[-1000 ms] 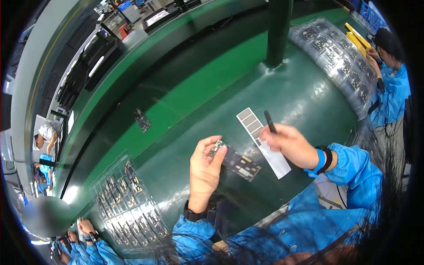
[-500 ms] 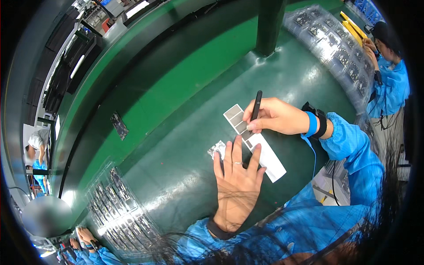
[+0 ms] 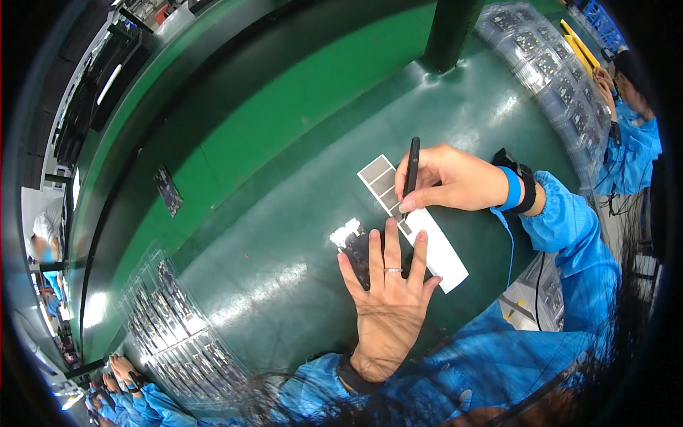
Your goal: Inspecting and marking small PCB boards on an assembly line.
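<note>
My right hand (image 3: 452,178) grips slim black tweezers (image 3: 413,160), held like a pen. Their lower end meets a white backing sheet (image 3: 442,260) with grey rectangular stickers (image 3: 376,171) along its upper part. My left hand (image 3: 390,302) lies palm down with its fingers spread. One fingertip reaches the edge of the sheet near the tweezers' tip, and the thumb is beside its lower part. A dark circuit board with a shiny silvery end (image 3: 346,233) lies partly under the left fingers, to the left of the sheet.
Another circuit board (image 3: 168,192) lies farther left. Clear trays of boards stand at lower left (image 3: 186,331) and upper right (image 3: 544,64). A dark post (image 3: 449,35) rises at the back. A blue wrist-strap cord (image 3: 511,245) hangs from my right wrist. Co-workers sit at both sides.
The view has shifted slightly. My left fingers have moved down a little against the circuit board, so more of it shows. The right hand keeps its grip on the tweezers at the sheet.
</note>
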Tool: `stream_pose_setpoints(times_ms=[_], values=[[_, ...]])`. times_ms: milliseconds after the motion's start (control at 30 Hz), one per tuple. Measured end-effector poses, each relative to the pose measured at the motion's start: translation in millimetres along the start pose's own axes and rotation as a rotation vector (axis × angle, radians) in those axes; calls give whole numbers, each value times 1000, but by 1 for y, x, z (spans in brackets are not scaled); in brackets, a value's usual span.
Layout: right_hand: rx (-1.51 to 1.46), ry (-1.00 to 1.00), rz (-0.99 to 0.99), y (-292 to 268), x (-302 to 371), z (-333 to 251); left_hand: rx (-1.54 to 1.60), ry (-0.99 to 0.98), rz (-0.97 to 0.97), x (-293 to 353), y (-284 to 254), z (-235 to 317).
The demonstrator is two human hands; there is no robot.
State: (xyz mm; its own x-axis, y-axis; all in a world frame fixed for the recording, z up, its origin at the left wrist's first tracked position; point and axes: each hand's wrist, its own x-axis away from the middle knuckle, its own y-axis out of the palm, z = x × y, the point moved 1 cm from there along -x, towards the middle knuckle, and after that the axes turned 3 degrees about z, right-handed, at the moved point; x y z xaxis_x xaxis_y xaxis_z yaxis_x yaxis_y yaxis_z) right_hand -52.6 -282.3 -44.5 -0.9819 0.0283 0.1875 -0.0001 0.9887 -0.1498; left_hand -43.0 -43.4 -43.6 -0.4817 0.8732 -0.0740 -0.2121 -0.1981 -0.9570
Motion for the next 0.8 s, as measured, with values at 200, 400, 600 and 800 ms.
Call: stream_pose_setpoints(times_ms=[200,400,600,800], values=[[14,12,-23,2,-2,-2,-17,21,32,2,4,-2],[72,-16,5,6,-1,-6,-29,30,42,2,5,-2],[219,18,-81,1,-13,-15,-2,20,26,0,5,0],[115,51,-31,6,-14,-6,13,18,36,1,7,-2]])
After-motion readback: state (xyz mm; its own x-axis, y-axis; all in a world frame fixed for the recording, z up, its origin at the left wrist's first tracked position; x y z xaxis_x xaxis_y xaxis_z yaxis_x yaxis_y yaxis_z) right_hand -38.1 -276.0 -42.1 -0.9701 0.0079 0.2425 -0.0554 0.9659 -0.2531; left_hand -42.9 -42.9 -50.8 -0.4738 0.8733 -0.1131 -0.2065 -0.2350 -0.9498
